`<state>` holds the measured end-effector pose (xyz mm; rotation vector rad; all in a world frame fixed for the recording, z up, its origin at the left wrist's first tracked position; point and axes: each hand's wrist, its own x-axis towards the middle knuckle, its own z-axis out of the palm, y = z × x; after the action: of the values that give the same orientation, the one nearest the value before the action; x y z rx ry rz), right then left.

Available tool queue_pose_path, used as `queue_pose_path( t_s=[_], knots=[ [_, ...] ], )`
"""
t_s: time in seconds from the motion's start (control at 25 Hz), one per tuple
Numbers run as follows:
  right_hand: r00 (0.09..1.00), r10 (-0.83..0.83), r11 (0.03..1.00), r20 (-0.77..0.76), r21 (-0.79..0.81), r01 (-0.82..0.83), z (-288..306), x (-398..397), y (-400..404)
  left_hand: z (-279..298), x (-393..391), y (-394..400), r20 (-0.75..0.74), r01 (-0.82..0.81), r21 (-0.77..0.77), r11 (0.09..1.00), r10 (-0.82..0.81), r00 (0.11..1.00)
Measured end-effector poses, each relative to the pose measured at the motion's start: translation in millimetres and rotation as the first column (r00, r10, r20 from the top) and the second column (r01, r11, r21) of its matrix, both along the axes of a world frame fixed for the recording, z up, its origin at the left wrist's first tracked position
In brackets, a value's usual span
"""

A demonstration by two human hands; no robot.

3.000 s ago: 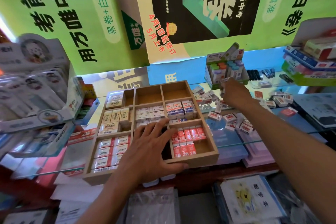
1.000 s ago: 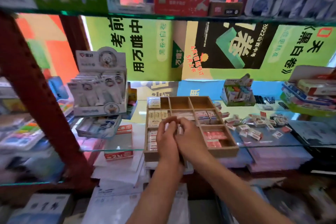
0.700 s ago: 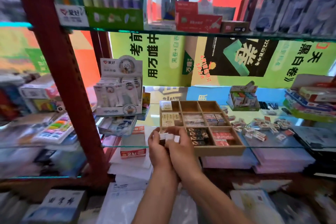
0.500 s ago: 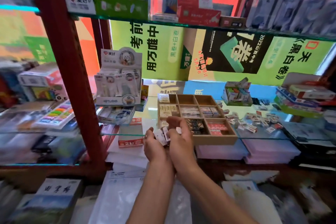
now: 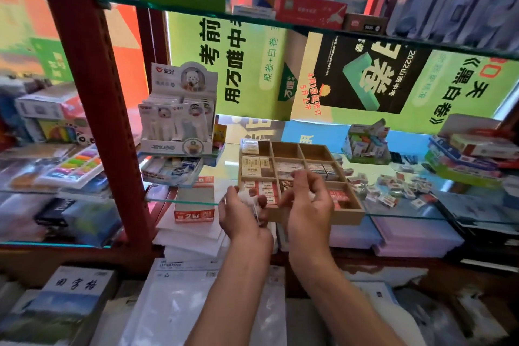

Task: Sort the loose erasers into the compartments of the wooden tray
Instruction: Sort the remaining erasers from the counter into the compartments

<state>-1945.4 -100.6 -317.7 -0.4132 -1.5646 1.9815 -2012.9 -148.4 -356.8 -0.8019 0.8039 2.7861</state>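
Observation:
The wooden tray [image 5: 348, 216] sits on the glass shelf, most of its compartments holding rows of erasers and the two far right ones bare. In front of its near edge, my left hand [image 5: 241, 216] grips a small bunch of white erasers [image 5: 251, 201]. My right hand [image 5: 309, 208] is just to the right over the tray's front, fingers curled, with a white eraser [image 5: 311, 196] showing in them. A scatter of loose erasers [image 5: 393, 191] lies on the glass to the right of the tray.
A red shelf post [image 5: 92, 87] stands at the left. A display box of correction tapes [image 5: 179, 123] sits left of the tray, and a green box of erasers [image 5: 368, 146] behind the loose pile. A glass shelf [image 5: 309, 22] runs overhead. Paper stacks lie below.
My hands came together at the tray, then drew back toward me with erasers in the left. They have now parted slightly. My view has pulled back and up.

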Motion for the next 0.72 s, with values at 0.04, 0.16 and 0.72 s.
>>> queue_pose_path(
  t_s=[0.04, 0.16, 0.72],
  knots=[
    [0.997, 0.025, 0.999, 0.075, -0.038, -0.022, 1, -7, 16, 2, -2, 3, -0.027, 0.037, -0.018, 0.999, -0.038, 0.999],
    [0.962, 0.165, 0.959, 0.218, -0.265, -0.104, -6, -33, 65, -1, -17, 8, -0.090, 0.152, -0.136, 0.979, -0.165, 0.982],
    [0.906, 0.330, 0.916, 0.265, -0.323, -0.239, -29, -123, 184, -20, -120, 44, -0.313, 0.041, -0.813, 0.581, -0.495, 0.810]
  ],
)
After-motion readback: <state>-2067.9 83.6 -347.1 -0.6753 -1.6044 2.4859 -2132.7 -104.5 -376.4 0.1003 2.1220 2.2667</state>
